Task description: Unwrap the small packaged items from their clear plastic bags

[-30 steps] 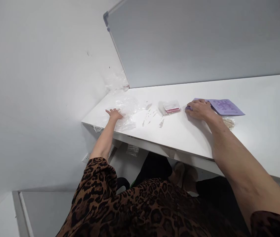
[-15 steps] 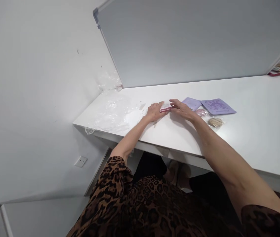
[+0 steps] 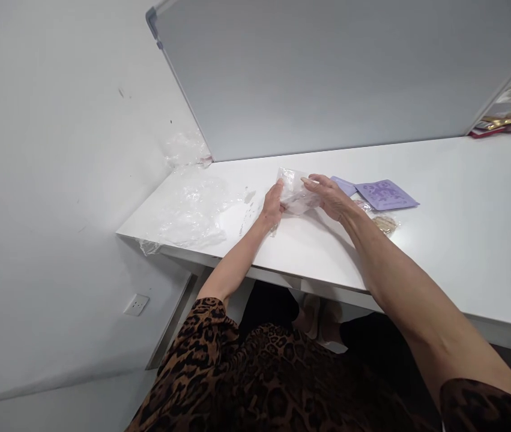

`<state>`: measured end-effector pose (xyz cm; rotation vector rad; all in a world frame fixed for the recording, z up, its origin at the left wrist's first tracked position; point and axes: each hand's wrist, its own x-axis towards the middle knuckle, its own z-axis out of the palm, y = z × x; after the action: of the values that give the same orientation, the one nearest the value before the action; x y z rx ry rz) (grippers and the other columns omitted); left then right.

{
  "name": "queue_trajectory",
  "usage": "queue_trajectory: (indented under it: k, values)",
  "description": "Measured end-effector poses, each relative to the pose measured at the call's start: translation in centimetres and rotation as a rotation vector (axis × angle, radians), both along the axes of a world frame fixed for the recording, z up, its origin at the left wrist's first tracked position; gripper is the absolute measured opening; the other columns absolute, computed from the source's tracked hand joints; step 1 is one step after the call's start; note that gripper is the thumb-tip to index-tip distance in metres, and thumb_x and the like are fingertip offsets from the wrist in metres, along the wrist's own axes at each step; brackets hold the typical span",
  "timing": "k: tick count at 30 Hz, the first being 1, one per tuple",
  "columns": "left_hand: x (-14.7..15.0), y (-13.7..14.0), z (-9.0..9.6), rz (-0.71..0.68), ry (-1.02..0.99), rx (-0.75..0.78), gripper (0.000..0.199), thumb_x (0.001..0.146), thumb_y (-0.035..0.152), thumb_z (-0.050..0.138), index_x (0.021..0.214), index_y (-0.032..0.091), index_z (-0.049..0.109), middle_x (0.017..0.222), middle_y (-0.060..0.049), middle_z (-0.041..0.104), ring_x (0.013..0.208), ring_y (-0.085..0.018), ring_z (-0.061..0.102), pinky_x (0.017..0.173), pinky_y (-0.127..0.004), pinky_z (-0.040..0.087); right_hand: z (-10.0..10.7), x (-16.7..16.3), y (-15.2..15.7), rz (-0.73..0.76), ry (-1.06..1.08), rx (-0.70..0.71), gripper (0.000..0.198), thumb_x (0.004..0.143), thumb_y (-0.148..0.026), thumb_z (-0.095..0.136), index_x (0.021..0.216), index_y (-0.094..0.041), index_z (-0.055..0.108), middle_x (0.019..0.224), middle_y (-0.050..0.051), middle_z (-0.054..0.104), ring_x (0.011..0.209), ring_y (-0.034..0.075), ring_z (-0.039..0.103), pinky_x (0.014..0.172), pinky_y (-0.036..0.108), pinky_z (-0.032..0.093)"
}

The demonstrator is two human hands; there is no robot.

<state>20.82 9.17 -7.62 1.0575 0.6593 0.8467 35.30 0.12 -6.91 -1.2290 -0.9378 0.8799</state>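
A clear plastic bag (image 3: pixel 293 186) is held up just above the white table, tilted toward me. My left hand (image 3: pixel 274 202) grips its left edge, the thumb on the near face. My right hand (image 3: pixel 329 195) closes on the bag's right side, its fingers partly hidden behind the wrist. What lies inside the bag I cannot make out. Right of my right hand lie two purple packets (image 3: pixel 387 194), partly overlapping, with a small pink wrapped item (image 3: pixel 363 205) and a round wrapped biscuit-like item (image 3: pixel 385 225) in front of them.
Crumpled clear plastic sheeting (image 3: pixel 187 210) covers the left end of the white table (image 3: pixel 462 240). A large grey-white board (image 3: pixel 327 78) stands along the back edge. Wrapped goods (image 3: pixel 507 117) sit behind its right end. A wall socket (image 3: pixel 137 304) is low on the left.
The bag has been raised from the table and tipped so its broad clear face shows. My left hand turned from lying flat to gripping its edge. The view shifted slightly right.
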Motion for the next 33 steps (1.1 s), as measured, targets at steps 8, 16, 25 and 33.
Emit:
queue_trajectory:
  k: [8, 16, 25, 33]
  values:
    - [-0.9, 1.1, 0.9, 0.045, -0.205, -0.353, 0.063, 0.109, 0.055, 0.033, 0.140, 0.008, 0.061, 0.111, -0.019, 0.080, 0.120, -0.031, 0.073, 0.106, -0.048, 0.057, 1.3, -0.4, -1.6, 0.186, 0.012, 0.002, 0.088, 0.052, -0.050, 0.102, 0.127, -0.023, 0.066, 0.080, -0.001, 0.066, 0.075, 0.016, 0.060, 0.061, 0.028, 0.047]
    - [-2.3, 1.2, 1.6, -0.039, -0.162, -0.384, 0.057, 0.108, 0.048, 0.035, 0.143, 0.010, 0.059, 0.120, -0.019, 0.078, 0.113, -0.030, 0.076, 0.098, -0.047, 0.062, 0.5, 0.1, -1.1, -0.069, -0.315, 0.140, 0.064, 0.084, -0.071, 0.072, 0.132, -0.030, 0.068, 0.133, 0.010, 0.067, 0.112, 0.028, 0.064, 0.091, 0.045, 0.057]
    - [-2.2, 0.6, 1.4, -0.337, -0.099, -0.367, 0.068, 0.101, 0.071, 0.047, 0.132, 0.013, 0.066, 0.104, -0.017, 0.080, 0.102, -0.029, 0.079, 0.093, -0.045, 0.066, 0.4, -0.5, -0.9, -0.040, -0.469, 0.176, 0.049, 0.081, -0.073, 0.075, 0.084, -0.024, 0.069, 0.128, 0.011, 0.069, 0.128, 0.034, 0.061, 0.105, 0.052, 0.052]
    - [-3.2, -0.8, 1.7, -0.584, 0.077, -0.301, 0.036, 0.101, 0.030, 0.063, 0.133, 0.014, 0.066, 0.110, -0.017, 0.081, 0.084, -0.022, 0.081, 0.084, -0.036, 0.065, -0.1, 2.7, 0.8, -0.467, 0.274, 0.172, 0.044, 0.091, -0.054, 0.075, 0.079, -0.025, 0.044, 0.080, 0.001, 0.064, 0.077, 0.019, 0.071, 0.059, 0.031, 0.063]
